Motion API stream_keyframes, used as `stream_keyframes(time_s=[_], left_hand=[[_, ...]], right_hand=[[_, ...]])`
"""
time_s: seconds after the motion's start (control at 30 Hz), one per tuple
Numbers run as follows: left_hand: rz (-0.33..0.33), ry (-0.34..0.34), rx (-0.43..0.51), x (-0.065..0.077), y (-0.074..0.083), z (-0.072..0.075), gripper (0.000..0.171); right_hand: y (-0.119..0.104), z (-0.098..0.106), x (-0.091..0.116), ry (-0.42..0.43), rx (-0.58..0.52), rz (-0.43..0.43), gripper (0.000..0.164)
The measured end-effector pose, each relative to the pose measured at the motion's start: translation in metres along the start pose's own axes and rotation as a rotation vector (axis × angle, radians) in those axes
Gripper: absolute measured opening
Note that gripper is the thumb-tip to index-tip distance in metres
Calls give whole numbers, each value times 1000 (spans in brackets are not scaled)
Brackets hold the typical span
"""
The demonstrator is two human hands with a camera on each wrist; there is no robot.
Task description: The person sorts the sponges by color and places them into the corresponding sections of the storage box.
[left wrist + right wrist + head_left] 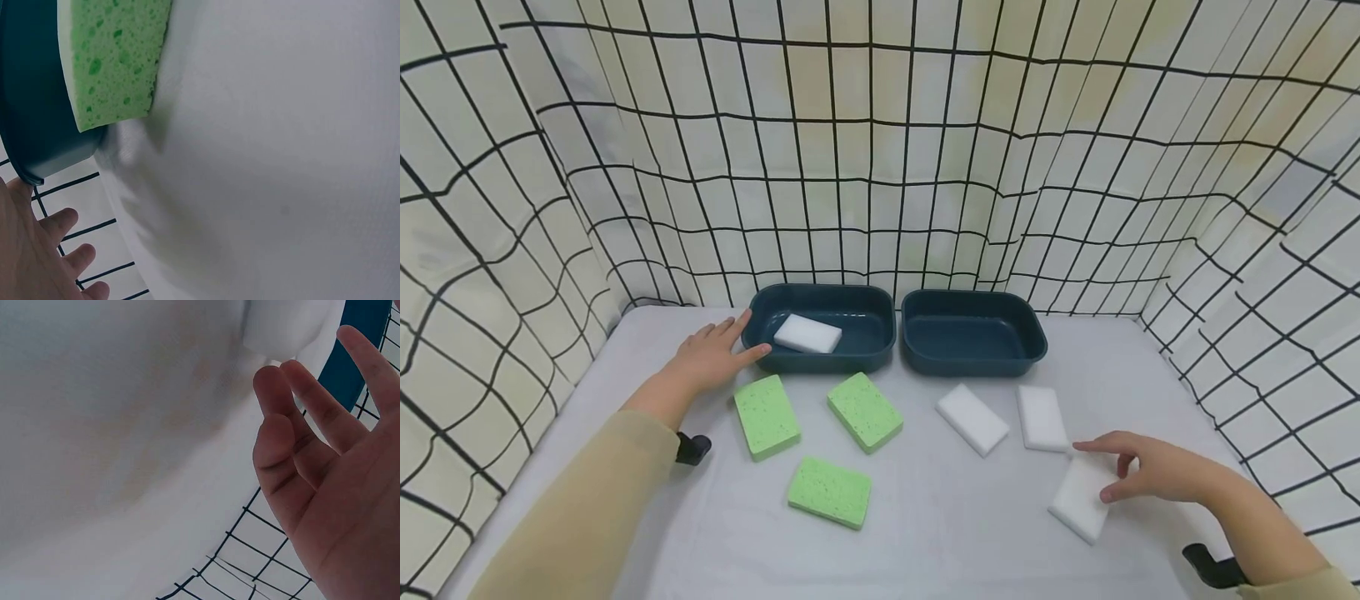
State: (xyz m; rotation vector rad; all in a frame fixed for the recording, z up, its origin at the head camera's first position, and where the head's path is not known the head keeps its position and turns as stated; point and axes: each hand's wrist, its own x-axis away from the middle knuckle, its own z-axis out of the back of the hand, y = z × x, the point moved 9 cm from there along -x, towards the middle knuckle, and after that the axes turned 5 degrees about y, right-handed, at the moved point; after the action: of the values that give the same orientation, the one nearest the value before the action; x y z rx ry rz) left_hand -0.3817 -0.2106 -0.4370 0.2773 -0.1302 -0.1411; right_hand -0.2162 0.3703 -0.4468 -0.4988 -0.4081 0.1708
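Note:
My left hand [709, 357] is at the left end of a dark blue tray [880, 354], its fingers spread and touching the rim. One white foam sponge [807, 333] lies inside that tray. My right hand [1157, 471] is over another white sponge [1081, 500] on the table, index finger extended and thumb apart from it. No grip on that sponge is visible. In the right wrist view, the bent fingers [275, 394] hold nothing visible, and a white sponge [281, 328] shows beyond them. A green sponge [119, 62] appears beside the tray in the left wrist view.
A second dark blue tray [973, 368] stands right of the first. Three green sponges, one of them the left one [767, 418], lie in front. White sponges [972, 419] [1042, 419] lie at right. Grid-patterned cloth walls [880, 150] surround the white table [940, 550].

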Motion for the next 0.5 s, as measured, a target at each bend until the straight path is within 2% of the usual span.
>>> stream_keyframes(time_s=[0.17, 0.33, 0.5], left_hand=[[-7, -1, -7, -1, 0, 1, 99], [-8, -3, -7, -1, 1, 0, 97], [-4, -1, 3, 0, 2, 1, 96]], right_hand=[[7, -9, -3, -55, -40, -18, 76], [8, -12, -5, -48, -17, 14, 75], [6, -14, -7, -49, -24, -12, 74]])
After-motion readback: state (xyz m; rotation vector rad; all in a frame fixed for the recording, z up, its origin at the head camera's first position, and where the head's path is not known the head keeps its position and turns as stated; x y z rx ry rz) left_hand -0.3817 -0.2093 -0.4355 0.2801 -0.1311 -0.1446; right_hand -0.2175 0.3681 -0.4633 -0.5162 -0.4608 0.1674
